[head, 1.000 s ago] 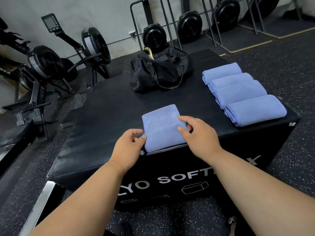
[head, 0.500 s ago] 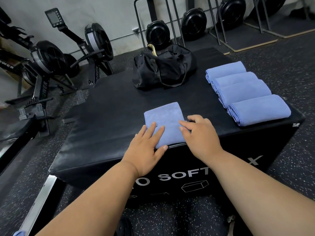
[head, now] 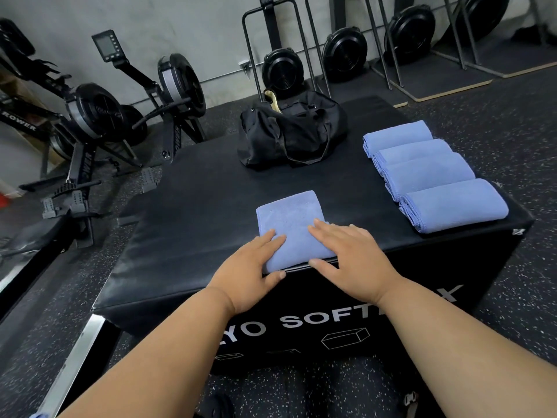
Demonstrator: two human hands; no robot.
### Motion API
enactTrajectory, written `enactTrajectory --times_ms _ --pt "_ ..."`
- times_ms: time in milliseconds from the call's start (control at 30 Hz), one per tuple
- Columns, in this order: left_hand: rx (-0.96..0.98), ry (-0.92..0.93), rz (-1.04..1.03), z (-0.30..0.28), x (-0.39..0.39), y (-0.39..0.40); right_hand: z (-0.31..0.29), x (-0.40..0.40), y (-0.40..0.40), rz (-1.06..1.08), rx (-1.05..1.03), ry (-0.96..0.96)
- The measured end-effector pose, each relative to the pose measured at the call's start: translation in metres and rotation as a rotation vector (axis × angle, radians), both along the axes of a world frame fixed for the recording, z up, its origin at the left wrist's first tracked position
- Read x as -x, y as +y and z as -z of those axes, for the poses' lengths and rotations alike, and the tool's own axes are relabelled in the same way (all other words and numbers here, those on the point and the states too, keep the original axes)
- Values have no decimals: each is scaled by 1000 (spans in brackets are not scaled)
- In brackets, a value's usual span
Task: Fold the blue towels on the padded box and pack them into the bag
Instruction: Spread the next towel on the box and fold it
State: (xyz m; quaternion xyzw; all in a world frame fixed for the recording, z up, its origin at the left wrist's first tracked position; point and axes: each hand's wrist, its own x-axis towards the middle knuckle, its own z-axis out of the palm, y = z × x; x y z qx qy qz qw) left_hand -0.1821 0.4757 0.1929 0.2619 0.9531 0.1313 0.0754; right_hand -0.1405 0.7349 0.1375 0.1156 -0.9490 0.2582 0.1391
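Observation:
A folded blue towel (head: 291, 220) lies at the front edge of the black padded box (head: 193, 206). My left hand (head: 251, 267) rests flat on its near left corner, fingers straight. My right hand (head: 351, 254) lies flat across its right edge, fingers spread. Several folded blue towels (head: 434, 176) sit in an overlapping row along the box's right side. The black duffel bag (head: 291, 131) stands at the back of the box, with something yellow poking out of its top.
Rowing machines (head: 90, 116) stand on the floor to the left. Black fan-wheel machines and metal frames (head: 283, 70) line the back wall. Speckled rubber flooring surrounds the box.
My left hand went from pinching the towel's left edge to lying flat on it. My right hand flattened and spread over the right edge. The towel stayed in place.

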Motion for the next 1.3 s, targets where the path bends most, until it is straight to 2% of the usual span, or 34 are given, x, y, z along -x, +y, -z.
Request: enactTrajectory --times_ms 133,300,433,567,633,733,933,1033,1133,1200,1300 --pt "-95 -49 -96 -4 2 -13 -2 5 7 -21 26 -31" --pt "-320 -153 -212 -20 2 -12 -15 8 10 62 262 -63" --pt "-526 -204 -273 -20 3 -12 -29 9 11 88 674 -154" --pt "-662 -225 -366 -16 0 -4 -39 13 3 121 882 -116" --pt "-670 -250 -416 -14 3 2 -38 17 -2 200 871 -108" --pt "-628 -293 -469 -9 12 12 -31 24 -9 321 741 -123" --pt "-454 -224 -596 -9 36 21 -34 37 -13 430 451 -155" --pt "-344 -159 -582 -17 39 25 -35 38 -15 467 422 -161" --pt "-344 74 -472 -24 28 33 -36 37 -15 478 422 -165" --pt "-356 138 -293 -25 17 43 -37 38 -14 485 421 -170" --pt "-95 97 -106 -11 5 55 -37 35 -14 445 405 -145"
